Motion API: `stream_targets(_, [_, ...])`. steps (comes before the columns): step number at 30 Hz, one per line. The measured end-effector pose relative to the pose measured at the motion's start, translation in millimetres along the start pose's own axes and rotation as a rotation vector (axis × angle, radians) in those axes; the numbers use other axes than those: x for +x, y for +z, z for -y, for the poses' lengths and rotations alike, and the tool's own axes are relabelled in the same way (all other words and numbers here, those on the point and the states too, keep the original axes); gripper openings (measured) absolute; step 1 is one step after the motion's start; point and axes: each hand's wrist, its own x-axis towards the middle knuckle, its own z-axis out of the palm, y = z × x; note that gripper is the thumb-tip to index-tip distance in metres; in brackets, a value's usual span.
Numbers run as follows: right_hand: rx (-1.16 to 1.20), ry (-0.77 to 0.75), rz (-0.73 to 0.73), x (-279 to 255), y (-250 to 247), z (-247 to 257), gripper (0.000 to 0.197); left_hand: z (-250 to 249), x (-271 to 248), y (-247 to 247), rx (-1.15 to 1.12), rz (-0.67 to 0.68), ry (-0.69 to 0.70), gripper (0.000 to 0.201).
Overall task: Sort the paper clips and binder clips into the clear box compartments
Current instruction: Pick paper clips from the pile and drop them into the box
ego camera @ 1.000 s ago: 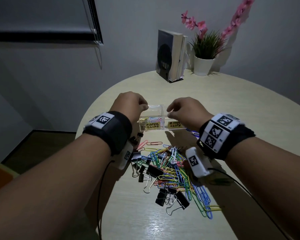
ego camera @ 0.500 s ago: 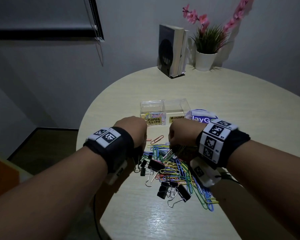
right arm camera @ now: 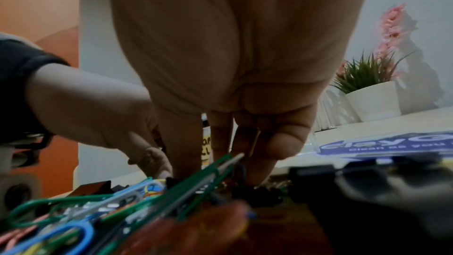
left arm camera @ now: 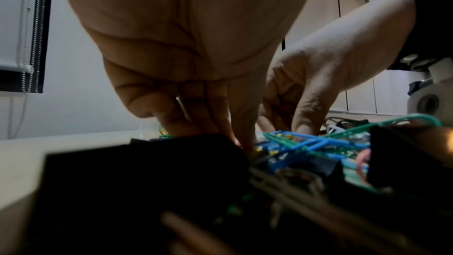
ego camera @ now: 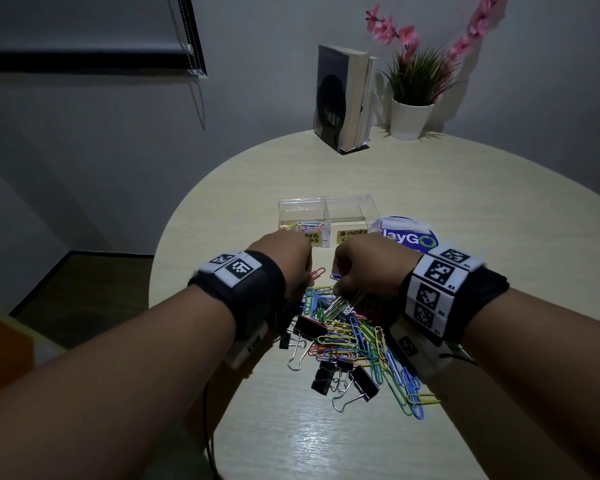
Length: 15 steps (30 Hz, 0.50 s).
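Coloured wire paper clips (ego camera: 357, 337) and black metal binder clips (ego camera: 362, 382) lie tangled in one heap on the pale wooden tabletop (ego camera: 465, 188), just on the near side of the clear plastic two-compartment box (ego camera: 326, 216). A second ago both hands were up at the box; now they have dropped back to the far edge of the heap. The left hand (ego camera: 284, 263) and right hand (ego camera: 368, 265) both point their fingers down into the clips, fingertips drawn together as if picking. Whether either has closed on a clip I cannot tell, since the wrist views are blocked and blurred there. A few paper clips lie in the box's left compartment, labelled for paper clips; the right one, labelled for binder clips, looks empty. So one drop appears finished and another pick is starting, with most of the sorting left.
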Motion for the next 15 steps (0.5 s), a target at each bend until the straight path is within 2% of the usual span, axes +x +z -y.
stream_targets(4, [0.021, -0.040, 0.034, -1, 4, 2, 0.012, -1, -1, -1, -0.047, 0.057, 0.011, 0.017])
stream_targets(10, [-0.066, -0.104, 0.019, -5, 1, 0, 0.012, -1, -5, 0, -0.002, 0.012, 0.003, 0.015])
stream_targets(15, [0.092, -0.050, 0.010, -9, -11, -10, 0.016, 4, -5, -3, -0.063, 0.012, -0.006, 0.019])
